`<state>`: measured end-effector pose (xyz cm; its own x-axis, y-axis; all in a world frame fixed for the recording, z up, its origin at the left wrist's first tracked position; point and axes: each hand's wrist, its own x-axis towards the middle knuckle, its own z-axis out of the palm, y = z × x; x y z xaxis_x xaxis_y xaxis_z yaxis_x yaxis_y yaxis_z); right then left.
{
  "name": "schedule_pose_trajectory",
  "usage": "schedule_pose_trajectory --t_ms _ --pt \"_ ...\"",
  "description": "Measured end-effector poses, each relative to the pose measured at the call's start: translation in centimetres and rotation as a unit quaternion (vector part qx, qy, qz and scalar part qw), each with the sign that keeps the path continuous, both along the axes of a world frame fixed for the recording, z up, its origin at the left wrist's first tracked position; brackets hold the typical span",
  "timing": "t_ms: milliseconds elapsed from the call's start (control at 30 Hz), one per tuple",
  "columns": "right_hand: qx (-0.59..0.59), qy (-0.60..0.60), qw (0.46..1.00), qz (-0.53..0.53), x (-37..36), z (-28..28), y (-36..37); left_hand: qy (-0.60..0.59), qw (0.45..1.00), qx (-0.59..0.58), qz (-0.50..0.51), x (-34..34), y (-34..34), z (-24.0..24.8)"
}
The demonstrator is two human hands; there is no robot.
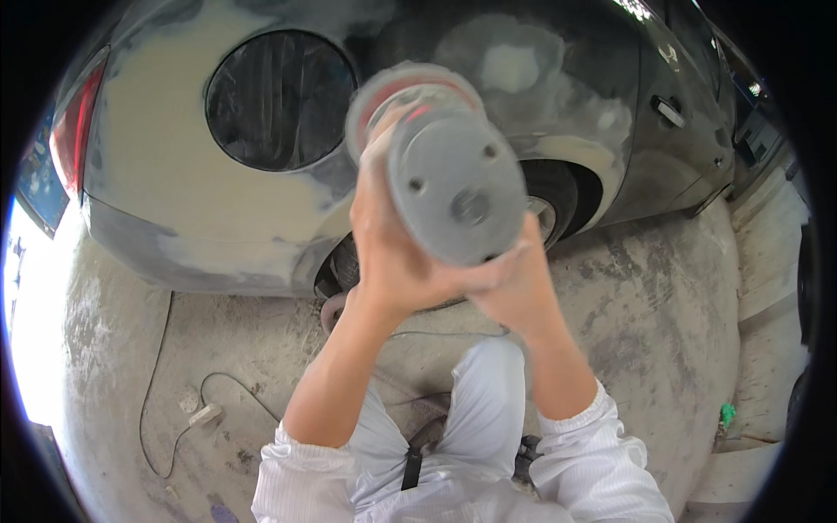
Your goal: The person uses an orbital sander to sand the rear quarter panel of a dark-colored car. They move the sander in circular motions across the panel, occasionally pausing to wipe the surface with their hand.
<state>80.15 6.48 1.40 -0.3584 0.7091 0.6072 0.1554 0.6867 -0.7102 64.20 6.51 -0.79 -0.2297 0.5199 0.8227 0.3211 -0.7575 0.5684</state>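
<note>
An electric sander (453, 179), with a round grey motor housing and a round pad on its far side, is held up in front of me. My left hand (379, 248) wraps around its left side, fingers partly hidden behind the housing. My right hand (516, 283) grips the lower right of it, slightly blurred. The sander's pad faces the side of a dark car (602, 52) that carries pale sanded filler patches (157, 113). Whether the pad touches the panel I cannot tell. Left of the sander is a round black panel (279, 100) in the car's side.
Beneath the sander, a wheel (545, 213) shows in its arch. A red tail light (78, 122) is at far left, a door handle (669, 112) at right. Across the dusty concrete floor (645, 349) run a thin cable (146, 392) and a white connector (206, 415). A hose (331, 312) lies below the car.
</note>
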Motion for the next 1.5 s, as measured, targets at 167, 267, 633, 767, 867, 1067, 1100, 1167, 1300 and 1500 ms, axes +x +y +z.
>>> schedule_pose_trajectory --t_ms 167,267,633,767,867,1067,1100,1167,1300,1500 --pt "-0.058 -0.02 0.998 0.004 -1.8 -1.2 -1.3 0.048 0.992 0.112 0.018 -0.9 -1.8 -0.8" --pt "0.001 -0.032 0.999 0.01 -1.3 -0.5 -0.4 -0.003 0.999 0.022 -0.028 -1.4 -0.7 -0.2" --pt "0.013 -0.074 0.996 -0.042 -1.6 1.7 -0.7 0.03 0.998 0.056 -0.007 -1.0 -0.3 2.2" --pt "0.08 -0.034 0.996 -0.033 -1.6 4.6 1.0 0.033 0.999 0.021 0.004 -2.2 1.7 4.8" --pt "0.078 -0.052 0.995 -0.027 -1.8 5.4 0.4 0.014 0.998 0.058 -0.004 -1.7 1.7 5.3" --pt "0.049 -0.051 0.997 -0.015 -2.2 7.1 0.6 0.013 0.998 0.067 -0.006 -1.9 1.8 5.8" --pt "0.019 -0.054 0.998 -0.01 -2.0 7.4 1.2 0.006 0.998 0.063 0.0 -2.0 1.9 5.8" --pt "0.039 -0.055 0.997 0.024 -2.0 7.6 1.9 -0.013 0.999 0.037 0.016 -2.3 2.2 5.6" --pt "-0.042 -0.055 0.998 -0.006 -2.1 6.1 0.7 0.01 0.996 0.091 -0.004 -1.5 1.3 4.5" --pt "0.095 -0.003 0.995 0.002 -1.1 6.6 1.9 0.058 0.996 0.059 0.027 -1.1 2.3 7.9"
